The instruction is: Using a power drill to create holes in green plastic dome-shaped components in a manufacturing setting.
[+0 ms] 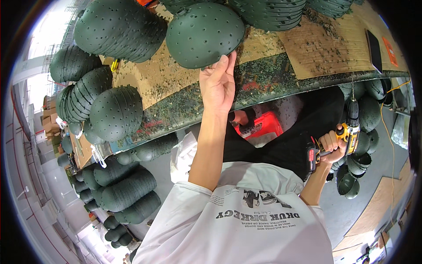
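A dark green plastic dome shell (205, 37) with many small holes rests on the cardboard-covered table. My left hand (220, 81) pinches its near rim, with the thumb and fingers closed at the edge. Off to the right, my right hand (332, 147) is wrapped around the handle of a yellow and black cordless drill (351, 127). A thin bit points up from the drill's chuck, beside the table edge and apart from the shell.
Stacked green shells (121, 31) crowd the table's back and left. Green shavings litter the cardboard (316, 44) and the table's front strip (263, 79). A phone (373, 50) lies at right. More shells (127, 189) are piled on the floor; an orange cord (383, 127) hangs at right.
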Demonstrator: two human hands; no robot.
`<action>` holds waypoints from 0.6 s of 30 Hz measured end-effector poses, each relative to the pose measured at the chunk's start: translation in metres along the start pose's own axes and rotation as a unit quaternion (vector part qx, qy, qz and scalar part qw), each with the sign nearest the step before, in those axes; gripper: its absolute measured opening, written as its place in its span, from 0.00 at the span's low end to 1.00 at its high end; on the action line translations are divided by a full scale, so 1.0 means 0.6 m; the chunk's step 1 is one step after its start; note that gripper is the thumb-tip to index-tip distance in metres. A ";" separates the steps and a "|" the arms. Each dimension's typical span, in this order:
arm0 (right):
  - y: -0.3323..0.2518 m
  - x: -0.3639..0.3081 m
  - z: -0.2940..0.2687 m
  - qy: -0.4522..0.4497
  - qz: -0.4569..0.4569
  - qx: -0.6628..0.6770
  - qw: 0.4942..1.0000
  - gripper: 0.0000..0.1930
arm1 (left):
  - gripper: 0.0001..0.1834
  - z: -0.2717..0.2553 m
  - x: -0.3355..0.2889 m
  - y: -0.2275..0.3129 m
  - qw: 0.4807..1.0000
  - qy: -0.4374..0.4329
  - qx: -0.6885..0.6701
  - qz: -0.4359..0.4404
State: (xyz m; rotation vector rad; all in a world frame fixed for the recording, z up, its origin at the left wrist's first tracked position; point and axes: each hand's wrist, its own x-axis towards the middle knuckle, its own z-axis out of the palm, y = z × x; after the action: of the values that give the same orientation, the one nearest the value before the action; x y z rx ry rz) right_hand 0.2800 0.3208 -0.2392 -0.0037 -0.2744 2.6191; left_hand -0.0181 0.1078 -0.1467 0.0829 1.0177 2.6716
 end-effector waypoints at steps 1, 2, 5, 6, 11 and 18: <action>0.000 0.001 0.001 0.001 0.000 -0.001 1.000 0.22 | 0.20 0.003 -0.002 0.000 1.000 0.000 0.014 0.000; 0.002 0.002 0.002 0.002 0.001 -0.001 1.000 0.22 | 0.20 0.004 -0.002 0.000 1.000 -0.001 0.027 0.000; 0.004 0.003 0.005 0.005 0.002 -0.005 1.000 0.22 | 0.17 -0.006 0.008 -0.010 1.000 0.010 0.020 -0.013; 0.004 0.003 0.007 0.005 0.003 -0.007 1.000 0.22 | 0.17 -0.010 0.009 -0.012 1.000 0.010 0.018 -0.014; 0.010 0.006 0.010 -0.003 0.002 -0.015 1.000 0.23 | 0.15 -0.014 0.018 -0.003 0.999 -0.012 0.048 0.016; 0.008 0.007 0.007 0.013 0.007 -0.018 1.000 0.23 | 0.15 -0.019 0.018 0.009 0.996 -0.024 0.076 0.049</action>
State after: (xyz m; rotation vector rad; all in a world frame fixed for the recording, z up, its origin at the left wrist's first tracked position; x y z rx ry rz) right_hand 0.2737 0.3179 -0.2358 -0.0527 -0.3129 2.6248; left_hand -0.0317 0.0998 -0.1521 0.2327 1.2314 2.6597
